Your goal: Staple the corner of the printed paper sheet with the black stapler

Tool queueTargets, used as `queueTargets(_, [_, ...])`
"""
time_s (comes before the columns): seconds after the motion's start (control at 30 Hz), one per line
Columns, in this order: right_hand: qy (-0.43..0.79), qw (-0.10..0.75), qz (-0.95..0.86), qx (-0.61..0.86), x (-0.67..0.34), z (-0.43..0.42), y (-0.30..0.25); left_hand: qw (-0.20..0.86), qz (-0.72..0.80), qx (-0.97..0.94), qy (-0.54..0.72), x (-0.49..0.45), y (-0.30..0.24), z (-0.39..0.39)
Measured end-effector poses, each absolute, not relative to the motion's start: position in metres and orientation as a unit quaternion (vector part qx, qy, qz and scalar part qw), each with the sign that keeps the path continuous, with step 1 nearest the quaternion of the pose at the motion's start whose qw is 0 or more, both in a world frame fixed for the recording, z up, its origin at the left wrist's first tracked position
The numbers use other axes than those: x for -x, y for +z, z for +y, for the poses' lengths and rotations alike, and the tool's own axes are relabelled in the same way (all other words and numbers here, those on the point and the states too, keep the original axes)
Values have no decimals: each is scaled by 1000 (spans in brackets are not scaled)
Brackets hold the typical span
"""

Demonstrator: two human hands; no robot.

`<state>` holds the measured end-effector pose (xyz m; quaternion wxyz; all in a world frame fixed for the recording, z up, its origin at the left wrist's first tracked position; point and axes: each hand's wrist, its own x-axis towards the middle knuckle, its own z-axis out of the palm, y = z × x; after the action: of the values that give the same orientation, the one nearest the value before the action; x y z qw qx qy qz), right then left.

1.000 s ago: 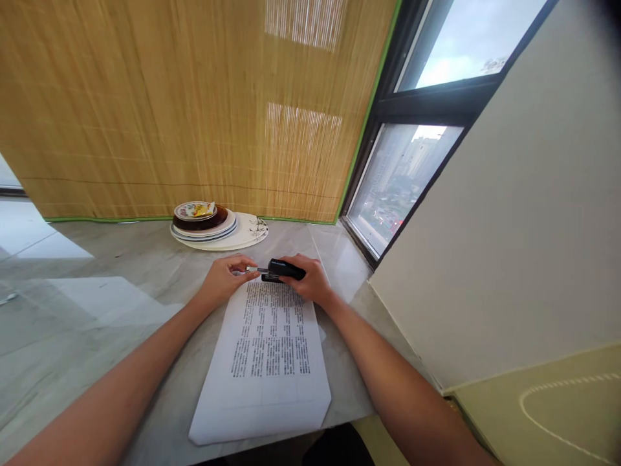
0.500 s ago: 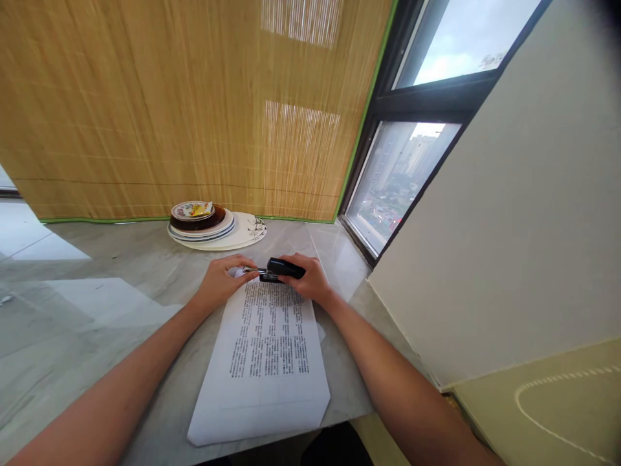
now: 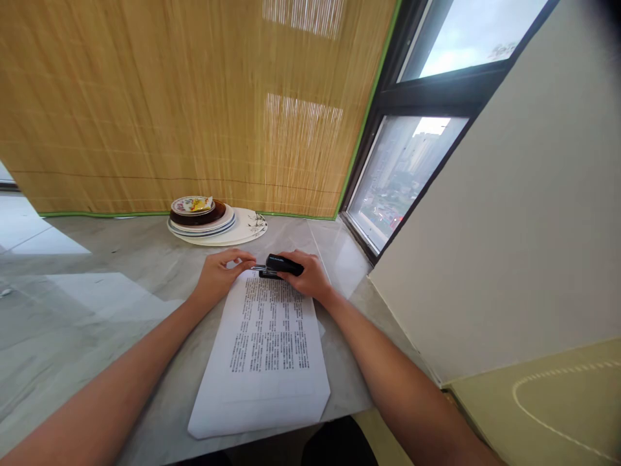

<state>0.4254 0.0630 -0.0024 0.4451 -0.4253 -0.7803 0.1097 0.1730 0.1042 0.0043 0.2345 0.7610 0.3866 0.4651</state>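
My right hand (image 3: 306, 275) is closed around a black stapler (image 3: 283, 264), held above the far end of a printed sheet of paper (image 3: 262, 395). A thin metal piece (image 3: 259, 267) sticks out of the stapler's left end. My left hand (image 3: 220, 275) pinches the tip of that piece between thumb and fingertips. The fingers cover its very end, so I cannot tell whether staples are there. Under the stapler, the sheet lies flat with its lines of text showing.
Stacked plates (image 3: 206, 223) stand on the grey marble counter (image 3: 126, 362) at the back, with a small yellow packet (image 3: 200, 205) on top. Behind hangs a bamboo blind (image 3: 184, 116). A dark-framed window (image 3: 407, 168) and a white wall (image 3: 514, 226) are on the right.
My left thumb and fingertips have come closer together on the metal piece. The right hand's hold on the stapler looks the same. The view has shifted slightly.
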Motion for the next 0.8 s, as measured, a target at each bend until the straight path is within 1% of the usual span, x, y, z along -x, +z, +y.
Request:
queueTargets(0.13, [106,442,-778,434,-426,64,-4,247,404,-761,444,-172,7,103])
queueTargets(0.43, [105,446,-779,428,-427,65,-6,259,336,-772,473,-172,3,106])
queueTargets(0.63, [107,439,-789,416,-425,63,-3,191,313,-805,466,-174,4,107])
queueTargets(0.8, [121,444,-794,397,-426,63,-3,188,298,-833,427,-175,2,108])
